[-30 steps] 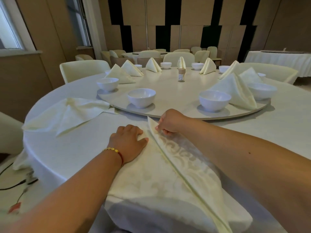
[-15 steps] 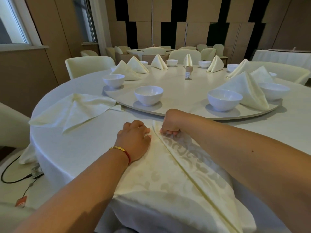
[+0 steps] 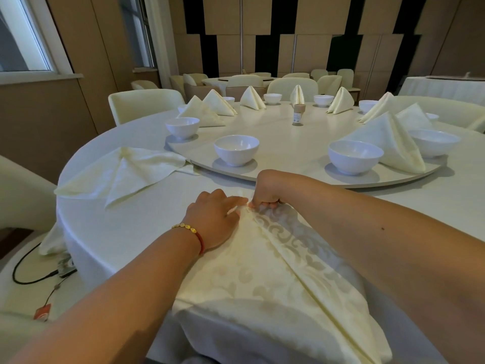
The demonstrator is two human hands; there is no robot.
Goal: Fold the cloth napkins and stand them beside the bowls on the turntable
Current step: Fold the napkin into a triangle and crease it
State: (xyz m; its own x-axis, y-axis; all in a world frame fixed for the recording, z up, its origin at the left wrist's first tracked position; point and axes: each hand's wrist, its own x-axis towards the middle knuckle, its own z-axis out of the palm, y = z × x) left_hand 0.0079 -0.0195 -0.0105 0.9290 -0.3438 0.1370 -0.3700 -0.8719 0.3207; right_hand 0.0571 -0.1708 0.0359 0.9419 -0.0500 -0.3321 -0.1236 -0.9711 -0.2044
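A cream patterned napkin (image 3: 275, 274) lies on the tablecloth in front of me, folded into a triangle with its tip toward the turntable (image 3: 283, 143). My right hand (image 3: 265, 190) pinches the tip with curled fingers. My left hand (image 3: 215, 219) rests on the napkin's left side, fingertips at the same tip. Several white bowls ring the turntable, the nearest ones being a bowl (image 3: 236, 149) at the front left and a bowl (image 3: 355, 156) at the front right. A folded napkin (image 3: 391, 140) stands beside the right bowl; several more stand further round.
A loose unfolded napkin (image 3: 123, 174) lies on the table at the left. A small brown shaker (image 3: 298, 114) stands mid-turntable. Cream chairs (image 3: 144, 103) surround the table. A cable and a tag (image 3: 43, 274) lie on the floor at the left.
My left fingertips slid forward to the napkin's tip and met my right hand. My head came nearer and tilted, so the view shifted slightly.
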